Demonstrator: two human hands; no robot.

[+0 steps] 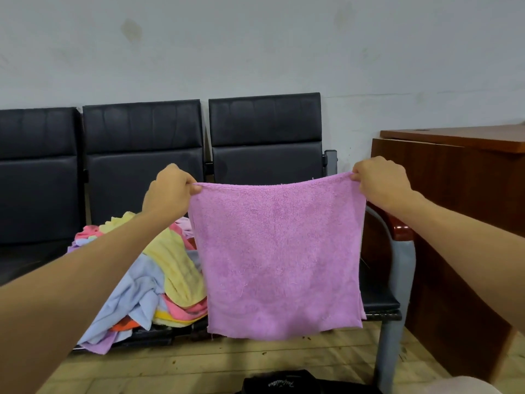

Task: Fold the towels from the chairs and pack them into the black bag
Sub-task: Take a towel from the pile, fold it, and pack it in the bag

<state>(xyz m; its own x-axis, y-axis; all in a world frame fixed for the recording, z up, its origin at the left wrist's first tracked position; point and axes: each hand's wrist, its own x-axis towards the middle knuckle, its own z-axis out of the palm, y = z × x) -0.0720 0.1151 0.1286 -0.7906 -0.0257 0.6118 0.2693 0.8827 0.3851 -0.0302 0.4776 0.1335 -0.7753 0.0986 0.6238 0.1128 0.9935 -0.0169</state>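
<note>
A purple towel (279, 251) hangs spread out in the air in front of the right-hand chair. My left hand (170, 190) pinches its top left corner and my right hand (380, 182) pinches its top right corner. The towel looks doubled, with a second layer showing along its side edges. A loose pile of towels (159, 274) in yellow, light blue, pink, orange and purple lies on the middle chair seat, partly behind my left forearm. The top of the black bag (295, 383) shows on the floor at the bottom edge.
A row of three black padded chairs (264, 129) stands against a grey wall. The row's grey metal armrest and leg (397, 280) stand at its right end. A brown wooden desk (454, 194) is close on the right. The floor is pale wood.
</note>
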